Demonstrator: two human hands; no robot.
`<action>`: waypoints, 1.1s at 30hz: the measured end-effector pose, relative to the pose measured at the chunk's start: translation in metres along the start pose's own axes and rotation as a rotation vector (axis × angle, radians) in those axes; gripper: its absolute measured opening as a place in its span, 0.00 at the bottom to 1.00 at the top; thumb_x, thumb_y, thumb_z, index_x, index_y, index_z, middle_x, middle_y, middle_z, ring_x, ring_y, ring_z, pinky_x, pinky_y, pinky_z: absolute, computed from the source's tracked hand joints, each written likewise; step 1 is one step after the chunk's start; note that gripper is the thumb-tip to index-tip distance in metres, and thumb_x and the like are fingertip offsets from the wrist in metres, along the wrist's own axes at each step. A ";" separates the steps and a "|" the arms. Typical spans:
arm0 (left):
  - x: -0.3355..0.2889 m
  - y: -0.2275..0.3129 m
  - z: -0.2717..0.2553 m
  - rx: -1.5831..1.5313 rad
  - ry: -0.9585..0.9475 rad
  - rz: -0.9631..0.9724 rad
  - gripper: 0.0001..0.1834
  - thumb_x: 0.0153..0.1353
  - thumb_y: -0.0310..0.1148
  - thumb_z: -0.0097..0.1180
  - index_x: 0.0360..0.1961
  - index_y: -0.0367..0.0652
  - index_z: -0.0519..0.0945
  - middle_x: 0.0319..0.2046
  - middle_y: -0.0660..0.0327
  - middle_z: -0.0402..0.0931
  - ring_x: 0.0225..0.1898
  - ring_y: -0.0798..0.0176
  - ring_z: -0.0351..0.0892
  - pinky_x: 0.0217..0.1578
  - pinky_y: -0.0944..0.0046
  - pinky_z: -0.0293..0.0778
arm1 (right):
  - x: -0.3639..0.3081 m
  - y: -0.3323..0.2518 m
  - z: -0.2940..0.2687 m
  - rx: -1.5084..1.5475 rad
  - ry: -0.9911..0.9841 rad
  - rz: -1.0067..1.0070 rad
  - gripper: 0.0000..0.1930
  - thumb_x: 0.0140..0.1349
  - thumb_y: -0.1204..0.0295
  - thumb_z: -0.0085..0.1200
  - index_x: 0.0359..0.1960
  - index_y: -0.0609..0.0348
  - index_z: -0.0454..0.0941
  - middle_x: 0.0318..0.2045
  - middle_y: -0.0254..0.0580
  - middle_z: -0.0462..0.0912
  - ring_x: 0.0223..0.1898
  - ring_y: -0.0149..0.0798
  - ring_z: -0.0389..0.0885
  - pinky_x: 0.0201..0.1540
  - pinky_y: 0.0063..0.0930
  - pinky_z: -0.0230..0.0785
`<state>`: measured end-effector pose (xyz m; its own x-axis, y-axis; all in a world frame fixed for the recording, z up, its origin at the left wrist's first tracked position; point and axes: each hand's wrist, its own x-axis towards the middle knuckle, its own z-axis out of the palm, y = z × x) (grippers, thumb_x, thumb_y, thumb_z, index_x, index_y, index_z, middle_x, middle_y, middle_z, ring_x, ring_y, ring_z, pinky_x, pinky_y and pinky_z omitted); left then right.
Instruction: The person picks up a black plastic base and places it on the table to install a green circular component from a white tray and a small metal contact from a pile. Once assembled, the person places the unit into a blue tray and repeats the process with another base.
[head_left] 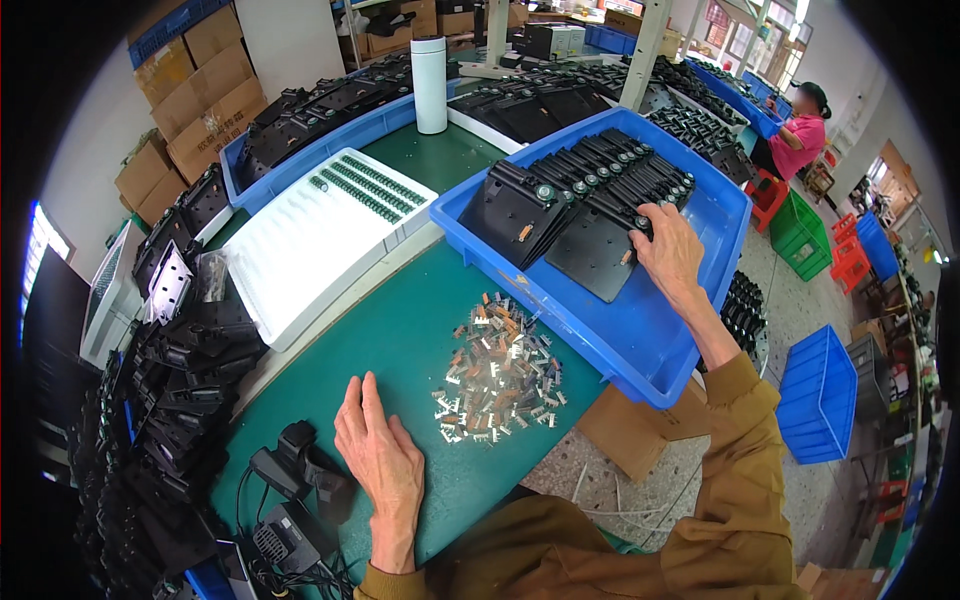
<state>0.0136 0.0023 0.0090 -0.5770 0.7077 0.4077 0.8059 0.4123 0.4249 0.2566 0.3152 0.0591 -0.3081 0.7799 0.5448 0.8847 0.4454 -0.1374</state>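
Observation:
My right hand (672, 250) reaches into a blue tray (650, 355) and pinches the end of a flat black plate with a cylinder along one edge (590, 255). That plate lies tilted in front of a row of similar black plates (590, 170), and a small copper-coloured piece sits near its corner. Down on the green tabletop (330, 400), my left hand (380, 450) rests with fingers stretched out, holding nothing. Between the hands spreads a loose pile of small metal clip-like pieces (500, 370), silvery and brown.
A white tray (310, 240) with rows of small dark green round parts stands beyond the pile. Behind it is a white bottle (429, 90). Black electronic devices with cables (295, 500) lie left of my left hand. A person in pink (797, 145) works at the far right.

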 end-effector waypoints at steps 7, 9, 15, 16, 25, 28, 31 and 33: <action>0.001 0.001 -0.001 0.010 0.022 -0.002 0.33 0.52 0.17 0.52 0.64 0.39 0.67 0.60 0.49 0.67 0.61 0.46 0.65 0.59 0.51 0.62 | -0.002 -0.006 -0.006 0.013 0.107 -0.041 0.19 0.49 0.67 0.65 0.45 0.53 0.80 0.40 0.40 0.77 0.43 0.47 0.78 0.41 0.41 0.73; 0.002 -0.003 -0.003 0.002 0.033 0.007 0.32 0.52 0.17 0.52 0.62 0.38 0.68 0.60 0.48 0.67 0.60 0.45 0.65 0.58 0.50 0.62 | -0.002 -0.013 -0.007 0.035 0.114 -0.063 0.19 0.50 0.67 0.65 0.46 0.52 0.80 0.40 0.40 0.77 0.44 0.47 0.78 0.43 0.40 0.73; 0.006 0.009 0.002 -0.028 0.054 0.050 0.31 0.50 0.19 0.55 0.60 0.37 0.70 0.58 0.47 0.69 0.58 0.44 0.67 0.57 0.49 0.63 | 0.004 -0.019 -0.040 0.273 0.217 -0.126 0.16 0.52 0.74 0.62 0.45 0.58 0.80 0.37 0.41 0.79 0.41 0.45 0.79 0.43 0.33 0.71; 0.004 0.005 -0.001 -0.010 0.055 0.045 0.31 0.50 0.19 0.55 0.59 0.36 0.71 0.57 0.47 0.69 0.58 0.44 0.67 0.57 0.49 0.63 | 0.003 -0.041 -0.041 0.374 0.180 -0.156 0.17 0.52 0.78 0.61 0.46 0.60 0.80 0.36 0.40 0.79 0.37 0.40 0.79 0.40 0.30 0.71; -0.002 -0.001 -0.006 -0.007 0.037 0.002 0.33 0.45 0.20 0.55 0.58 0.37 0.72 0.57 0.47 0.69 0.57 0.44 0.66 0.56 0.47 0.61 | 0.008 -0.230 -0.088 0.851 -0.653 -0.636 0.15 0.52 0.76 0.61 0.43 0.64 0.81 0.36 0.41 0.81 0.36 0.34 0.81 0.40 0.26 0.73; -0.001 0.002 -0.001 -0.029 0.046 0.012 0.32 0.45 0.21 0.56 0.57 0.37 0.72 0.56 0.47 0.69 0.57 0.45 0.66 0.56 0.48 0.62 | 0.005 -0.279 -0.061 0.878 -0.792 -0.683 0.16 0.53 0.75 0.61 0.44 0.65 0.81 0.38 0.41 0.82 0.40 0.33 0.81 0.42 0.26 0.74; -0.001 0.003 0.002 -0.017 0.066 0.018 0.31 0.45 0.22 0.57 0.57 0.38 0.73 0.56 0.48 0.69 0.56 0.47 0.66 0.55 0.49 0.62 | -0.005 -0.331 -0.030 0.981 -0.904 -0.717 0.16 0.54 0.72 0.61 0.44 0.66 0.81 0.38 0.43 0.83 0.40 0.34 0.82 0.43 0.29 0.75; -0.003 0.001 0.001 -0.001 0.058 0.012 0.31 0.47 0.24 0.59 0.57 0.39 0.73 0.56 0.48 0.68 0.56 0.48 0.66 0.55 0.50 0.62 | -0.011 -0.370 -0.010 1.050 -0.816 -0.809 0.19 0.53 0.66 0.58 0.43 0.67 0.81 0.37 0.54 0.85 0.40 0.45 0.84 0.45 0.37 0.74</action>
<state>0.0161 0.0010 0.0077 -0.5744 0.6777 0.4591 0.8125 0.4038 0.4204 -0.0638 0.1374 0.1124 -0.9732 0.0530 0.2239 -0.1304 0.6749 -0.7263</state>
